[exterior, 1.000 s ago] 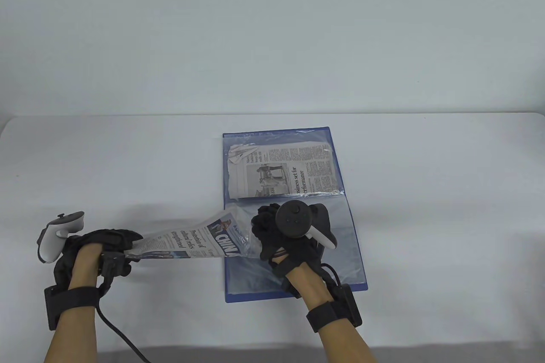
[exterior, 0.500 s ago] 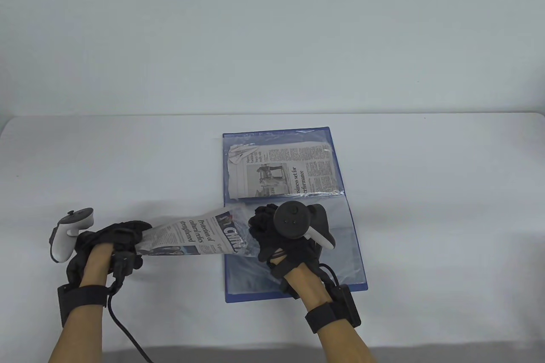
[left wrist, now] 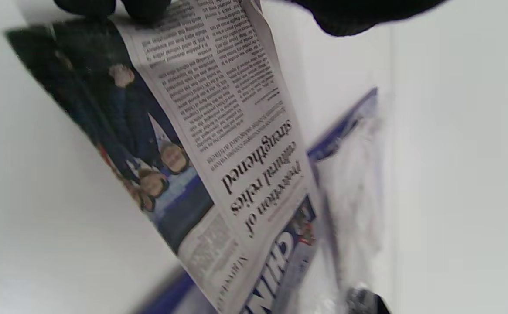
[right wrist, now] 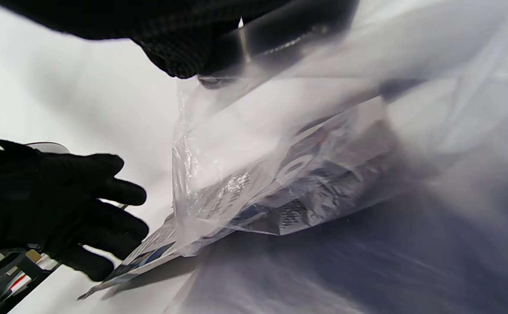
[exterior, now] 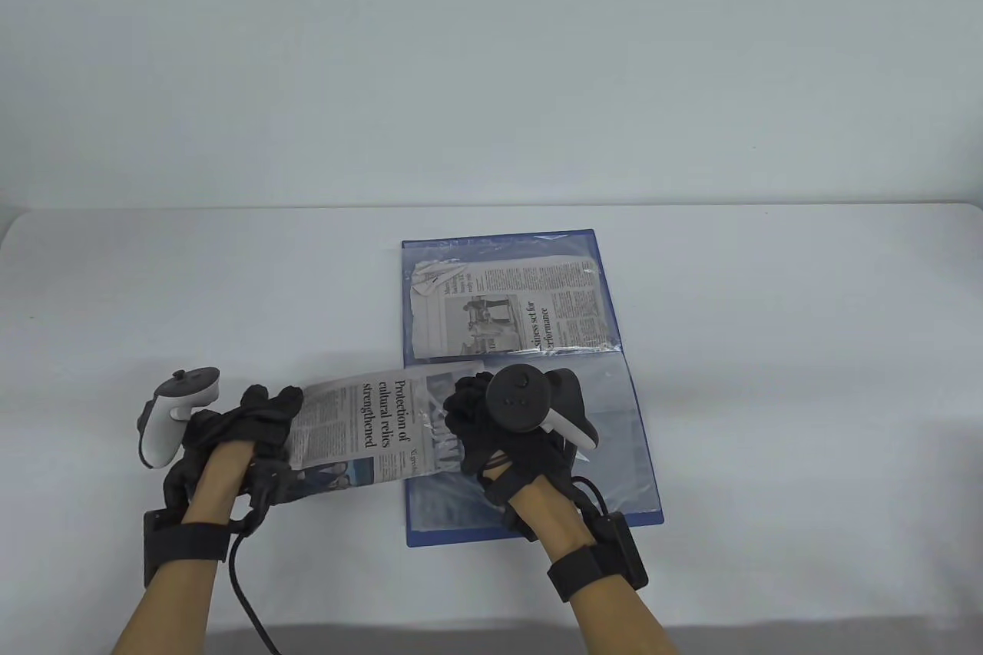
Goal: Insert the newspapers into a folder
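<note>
A blue folder (exterior: 649, 490) lies open on the white table, with a newspaper clipping (exterior: 514, 309) inside its far clear sleeve. My left hand (exterior: 253, 428) holds the left end of a second newspaper (exterior: 361, 428); its right end sits inside the near clear sleeve (exterior: 614, 417). In the left wrist view the newspaper (left wrist: 219, 144) slants down to the folder edge (left wrist: 345, 126). My right hand (exterior: 480, 425) pinches the sleeve's open edge and lifts it. In the right wrist view the lifted sleeve (right wrist: 280, 144) shows the paper's end inside it, with my left hand (right wrist: 57, 200) beyond.
The white table (exterior: 806, 378) stretches on both sides of the folder. A cable (exterior: 246, 601) runs from my left wrist to the front edge.
My left hand has moved right and pushed the newspaper further into the near sleeve. The paper now lies flatter. My right hand has stayed at the sleeve's edge.
</note>
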`<control>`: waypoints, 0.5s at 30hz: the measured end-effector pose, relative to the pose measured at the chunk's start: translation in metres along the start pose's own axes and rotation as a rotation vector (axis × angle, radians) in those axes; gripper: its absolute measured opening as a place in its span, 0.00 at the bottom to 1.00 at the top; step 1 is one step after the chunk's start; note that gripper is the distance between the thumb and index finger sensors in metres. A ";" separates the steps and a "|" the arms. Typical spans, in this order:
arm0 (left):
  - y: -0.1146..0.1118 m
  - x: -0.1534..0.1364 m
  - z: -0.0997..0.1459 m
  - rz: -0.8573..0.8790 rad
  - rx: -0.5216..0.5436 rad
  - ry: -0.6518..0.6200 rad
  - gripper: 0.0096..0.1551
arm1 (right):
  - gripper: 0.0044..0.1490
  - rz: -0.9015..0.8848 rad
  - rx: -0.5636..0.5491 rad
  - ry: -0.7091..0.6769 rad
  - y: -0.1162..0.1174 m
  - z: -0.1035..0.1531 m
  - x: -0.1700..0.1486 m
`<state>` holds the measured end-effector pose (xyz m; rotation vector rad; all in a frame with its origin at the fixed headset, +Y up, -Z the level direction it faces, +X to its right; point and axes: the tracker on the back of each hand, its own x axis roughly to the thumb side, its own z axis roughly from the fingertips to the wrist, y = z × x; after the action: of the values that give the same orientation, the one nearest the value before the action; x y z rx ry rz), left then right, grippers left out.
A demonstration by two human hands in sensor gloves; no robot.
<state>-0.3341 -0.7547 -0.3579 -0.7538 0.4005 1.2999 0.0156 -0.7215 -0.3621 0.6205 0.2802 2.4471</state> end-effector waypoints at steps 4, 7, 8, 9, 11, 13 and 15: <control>-0.022 0.006 -0.010 -0.071 -0.044 -0.115 0.51 | 0.22 0.005 0.005 0.001 0.001 0.000 0.000; -0.042 0.008 -0.019 -0.090 -0.068 -0.208 0.50 | 0.22 0.016 0.013 0.005 0.004 -0.002 0.000; -0.048 0.009 -0.022 -0.090 -0.090 -0.229 0.49 | 0.22 0.017 0.013 0.005 0.004 -0.002 0.001; -0.055 0.008 -0.026 -0.062 -0.139 -0.247 0.49 | 0.22 0.016 0.014 0.005 0.005 -0.002 0.001; -0.065 0.007 -0.028 0.021 -0.191 -0.260 0.47 | 0.22 0.023 0.014 0.005 0.005 -0.002 0.002; -0.076 0.005 -0.031 0.131 -0.254 -0.305 0.47 | 0.22 0.020 0.013 0.005 0.005 -0.003 0.002; -0.092 0.003 -0.035 0.210 -0.350 -0.332 0.46 | 0.22 0.022 0.014 0.006 0.005 -0.003 0.002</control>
<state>-0.2405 -0.7839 -0.3595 -0.7807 -0.0199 1.6871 0.0102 -0.7248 -0.3620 0.6259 0.2951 2.4699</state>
